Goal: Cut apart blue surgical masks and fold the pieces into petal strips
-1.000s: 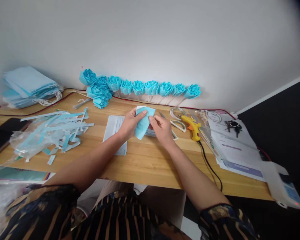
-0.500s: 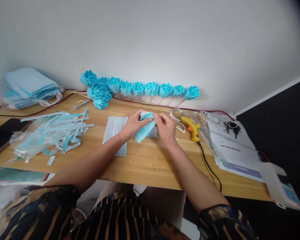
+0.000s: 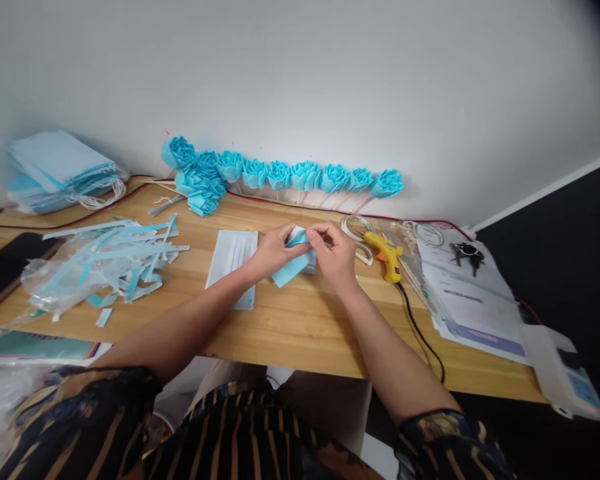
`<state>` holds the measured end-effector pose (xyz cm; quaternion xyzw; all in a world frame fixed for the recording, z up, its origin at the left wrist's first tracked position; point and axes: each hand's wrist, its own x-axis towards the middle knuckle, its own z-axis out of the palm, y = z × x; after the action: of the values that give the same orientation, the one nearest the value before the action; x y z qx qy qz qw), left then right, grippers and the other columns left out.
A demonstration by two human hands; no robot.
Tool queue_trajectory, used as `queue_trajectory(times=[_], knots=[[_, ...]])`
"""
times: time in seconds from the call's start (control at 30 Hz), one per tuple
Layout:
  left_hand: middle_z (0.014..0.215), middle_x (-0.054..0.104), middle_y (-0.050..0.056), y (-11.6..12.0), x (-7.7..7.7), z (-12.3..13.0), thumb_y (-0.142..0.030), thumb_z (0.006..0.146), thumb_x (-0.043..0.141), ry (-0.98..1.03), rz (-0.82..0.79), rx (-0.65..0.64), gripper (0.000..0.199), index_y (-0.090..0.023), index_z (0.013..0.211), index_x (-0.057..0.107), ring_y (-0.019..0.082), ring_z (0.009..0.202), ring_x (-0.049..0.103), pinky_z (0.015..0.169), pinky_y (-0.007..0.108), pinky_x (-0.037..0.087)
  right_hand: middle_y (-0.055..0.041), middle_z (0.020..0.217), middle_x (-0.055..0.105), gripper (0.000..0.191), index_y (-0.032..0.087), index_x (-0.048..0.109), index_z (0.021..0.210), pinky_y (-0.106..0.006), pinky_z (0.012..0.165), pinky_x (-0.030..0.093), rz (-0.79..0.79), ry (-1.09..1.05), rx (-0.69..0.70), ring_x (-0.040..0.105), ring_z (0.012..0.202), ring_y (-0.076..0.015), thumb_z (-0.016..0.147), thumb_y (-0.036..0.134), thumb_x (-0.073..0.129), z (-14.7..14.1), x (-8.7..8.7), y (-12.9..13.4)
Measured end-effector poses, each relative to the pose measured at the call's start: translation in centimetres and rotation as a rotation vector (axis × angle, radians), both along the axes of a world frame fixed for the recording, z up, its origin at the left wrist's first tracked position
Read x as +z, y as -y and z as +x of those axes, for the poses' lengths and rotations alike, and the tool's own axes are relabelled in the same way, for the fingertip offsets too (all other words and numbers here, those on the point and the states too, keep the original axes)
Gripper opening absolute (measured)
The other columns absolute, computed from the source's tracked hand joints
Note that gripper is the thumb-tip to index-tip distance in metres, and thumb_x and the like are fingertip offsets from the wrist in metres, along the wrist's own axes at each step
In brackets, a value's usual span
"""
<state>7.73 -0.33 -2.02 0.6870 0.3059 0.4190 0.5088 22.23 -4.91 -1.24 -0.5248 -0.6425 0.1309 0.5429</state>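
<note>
A piece of light blue mask fabric [image 3: 291, 268] hangs between my two hands above the wooden table. My left hand [image 3: 276, 251] pinches its upper left part, thumb on top. With thumb and fingers closed, my right hand [image 3: 334, 252] grips its upper right corner, where the cloth is creased and shows a white side. Flat on the table beside my left wrist lies a pleated face mask [image 3: 231, 257]. Partly hidden behind my right hand is another pale piece [image 3: 310, 265] on the table.
Blue fabric roses [image 3: 305, 176] on sticks lean along the wall. Cut strips [image 3: 130, 257] and a plastic bag lie left, with stacked masks [image 3: 63, 167] behind and a phone [image 3: 10, 267] nearby. Right are a yellow glue gun [image 3: 387, 255], its cord, papers [image 3: 473, 300] and keys [image 3: 467, 255].
My fingers have folded the fabric's top edge further, and more white shows at the top. Both hands stay in nearly the same place, and the view has shifted slightly.
</note>
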Motion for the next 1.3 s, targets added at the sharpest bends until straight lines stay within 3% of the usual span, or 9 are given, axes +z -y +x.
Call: queue_trajectory(times=[0.3, 0.43, 0.53, 0.63, 0.8, 1.1, 1.3], knots=[[0.063, 0.050, -0.003, 0.0, 0.1, 0.0, -0.042, 0.070, 0.077, 0.005, -0.034, -0.009, 0.034, -0.017, 0.067, 0.054, 0.010, 0.060, 0.045, 0.056, 0.024, 0.035, -0.0011, 0.076, 0.064, 0.019, 0.022, 0.065, 0.080, -0.030, 0.072, 0.047, 0.076, 0.004, 0.001, 0.058, 0.074, -0.0160, 0.091, 0.036, 0.059, -0.4, 0.4, 0.4], [0.076, 0.063, 0.001, -0.4, 0.0, -0.3, -0.043, 0.071, 0.076, 0.187, -0.191, 0.074, 0.033, -0.015, 0.082, 0.061, 0.013, 0.068, 0.056, 0.064, 0.026, 0.044, -0.0018, 0.086, 0.066, 0.027, 0.024, 0.066, 0.101, -0.028, 0.066, 0.048, -0.013, -0.260, 0.068, 0.060, 0.076, -0.0151, 0.093, 0.047, 0.055, -0.2, 0.1, -0.2], [0.081, 0.066, 0.002, -0.9, 0.0, -0.5, -0.043, 0.069, 0.079, 0.364, -0.284, 0.177, 0.039, -0.015, 0.089, 0.062, 0.013, 0.071, 0.059, 0.069, 0.026, 0.048, -0.0021, 0.080, 0.065, 0.041, 0.022, 0.067, 0.098, -0.027, 0.059, 0.047, -0.145, -0.315, 0.138, 0.059, 0.071, -0.0149, 0.091, 0.059, 0.050, -0.1, -0.3, -0.5], [0.079, 0.065, 0.001, -1.1, 0.0, -0.5, -0.044, 0.068, 0.079, 0.437, -0.310, 0.246, 0.039, -0.016, 0.089, 0.060, 0.012, 0.070, 0.059, 0.068, 0.026, 0.049, -0.0009, 0.068, 0.061, 0.048, 0.020, 0.065, 0.076, -0.026, 0.055, 0.043, -0.272, -0.209, 0.196, 0.054, 0.062, -0.0133, 0.088, 0.064, 0.051, -0.5, -0.4, -0.3], [0.084, 0.066, 0.002, -1.1, -0.1, -0.4, -0.045, 0.069, 0.078, 0.482, -0.265, 0.300, 0.040, -0.017, 0.090, 0.060, 0.013, 0.075, 0.060, 0.069, 0.025, 0.048, 0.0032, 0.051, 0.045, 0.051, 0.019, 0.046, 0.052, -0.026, 0.053, 0.032, -0.323, 0.053, 0.219, 0.041, 0.053, -0.0100, 0.088, 0.054, 0.056, -1.4, -0.1, 0.4], [0.086, 0.068, 0.003, -1.7, -0.4, -0.7, -0.049, 0.071, 0.077, 0.505, -0.260, 0.357, 0.042, -0.017, 0.091, 0.060, 0.016, 0.080, 0.063, 0.073, 0.027, 0.049, 0.0030, 0.049, 0.051, 0.040, 0.019, 0.055, 0.053, -0.027, 0.051, 0.025, -0.374, 0.234, 0.182, 0.040, 0.049, -0.0101, 0.087, 0.040, 0.058, -2.1, -1.2, 0.3], [0.082, 0.067, 0.003, -1.6, -0.3, -0.9, -0.051, 0.069, 0.078, 0.525, -0.321, 0.303, 0.043, -0.017, 0.088, 0.059, 0.018, 0.079, 0.064, 0.071, 0.028, 0.050, 0.0035, 0.050, 0.049, 0.038, 0.020, 0.054, 0.056, -0.027, 0.053, 0.027, -0.334, 0.295, 0.194, 0.040, 0.050, -0.0106, 0.089, 0.039, 0.056, -2.9, -1.6, 0.6]])
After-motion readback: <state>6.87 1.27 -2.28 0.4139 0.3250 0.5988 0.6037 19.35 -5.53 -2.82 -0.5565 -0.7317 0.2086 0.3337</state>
